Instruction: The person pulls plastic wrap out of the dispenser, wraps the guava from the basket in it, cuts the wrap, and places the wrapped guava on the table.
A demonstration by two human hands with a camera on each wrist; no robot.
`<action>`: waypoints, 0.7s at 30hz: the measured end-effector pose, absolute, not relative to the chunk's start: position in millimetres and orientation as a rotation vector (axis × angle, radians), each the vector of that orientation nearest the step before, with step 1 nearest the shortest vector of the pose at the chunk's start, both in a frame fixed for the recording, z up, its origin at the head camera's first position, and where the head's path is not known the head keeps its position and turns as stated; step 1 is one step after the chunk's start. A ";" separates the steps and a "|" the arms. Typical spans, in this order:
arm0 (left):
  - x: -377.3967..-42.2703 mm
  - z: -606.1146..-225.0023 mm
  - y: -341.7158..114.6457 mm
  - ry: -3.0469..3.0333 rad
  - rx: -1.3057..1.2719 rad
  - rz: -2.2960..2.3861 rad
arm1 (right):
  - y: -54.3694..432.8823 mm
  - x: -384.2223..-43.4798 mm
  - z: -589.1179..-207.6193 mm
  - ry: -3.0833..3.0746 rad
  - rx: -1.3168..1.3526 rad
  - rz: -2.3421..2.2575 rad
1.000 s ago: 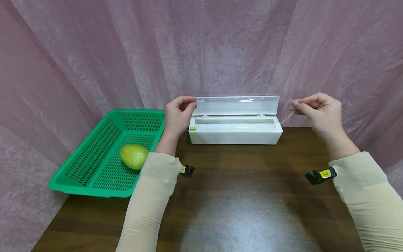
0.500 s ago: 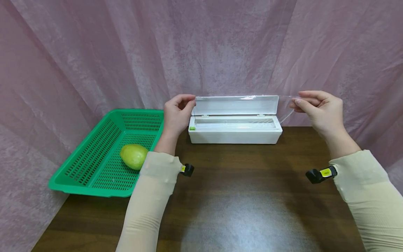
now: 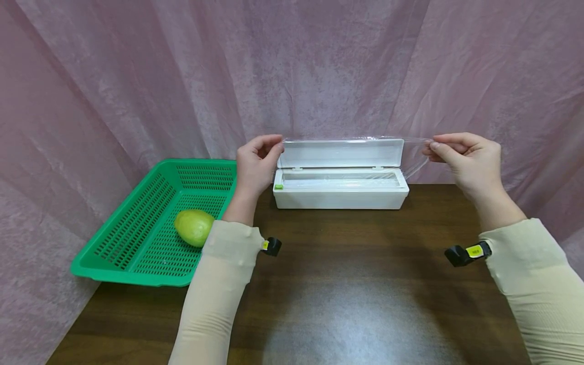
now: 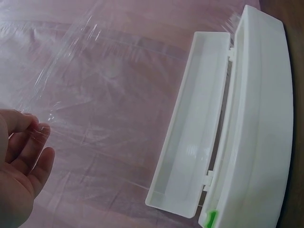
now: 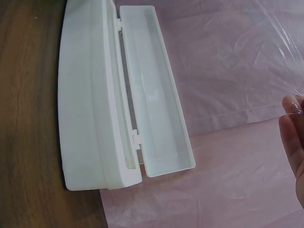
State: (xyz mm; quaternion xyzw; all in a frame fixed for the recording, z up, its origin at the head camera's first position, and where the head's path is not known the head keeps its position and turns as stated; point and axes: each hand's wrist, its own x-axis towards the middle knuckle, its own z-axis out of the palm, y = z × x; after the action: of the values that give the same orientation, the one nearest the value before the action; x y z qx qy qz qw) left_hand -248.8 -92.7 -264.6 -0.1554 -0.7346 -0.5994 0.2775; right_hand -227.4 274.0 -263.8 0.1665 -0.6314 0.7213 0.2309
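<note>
A sheet of clear plastic wrap [image 3: 337, 140] stretches between the two raised hands in the head view. My left hand [image 3: 257, 163] pinches its left edge between thumb and fingertips, also visible in the left wrist view. At the other end my right hand [image 3: 472, 161] pinches the right edge, partly cut off in the right wrist view. Below the sheet stands a white wrap dispenser box [image 3: 342, 198], its lid [image 3: 339, 153] tipped back on two hinges. Film runs down toward the box's opening. A small green piece [image 3: 279, 187] sits at the box's left front corner.
To the left, a green plastic basket [image 3: 132, 276] holds a yellow-green fruit [image 3: 193, 227], partly behind the left forearm. Brown wooden table [image 3: 347, 284] lies in front of the box. A pink curtain [image 3: 337, 66] hangs close behind.
My right hand has shifted slightly right, and the wrap's top edge is now drawn straighter between the hands. The left hand has risen slightly. Box and basket stay put.
</note>
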 end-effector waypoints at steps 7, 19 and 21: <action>-249.4 -262.9 -92.5 -1.951 -0.419 -1.620 | 273.9 -228.2 -261.9 -1.680 0.488 2.001; -247.1 -259.5 -92.5 -1.926 -0.435 -1.620 | 272.9 -224.4 -257.6 -1.655 0.477 1.988; -245.9 -258.1 -92.2 -1.920 -0.436 -1.625 | 272.8 -223.7 -257.1 -1.647 0.481 1.985</action>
State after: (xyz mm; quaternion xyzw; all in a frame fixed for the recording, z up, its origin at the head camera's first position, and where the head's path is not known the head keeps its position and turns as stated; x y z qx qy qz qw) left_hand -245.9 -92.2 -258.1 -0.1635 -0.7197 -0.6091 0.2902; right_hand -223.7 272.8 -257.1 0.1772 -0.6067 0.7315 0.2559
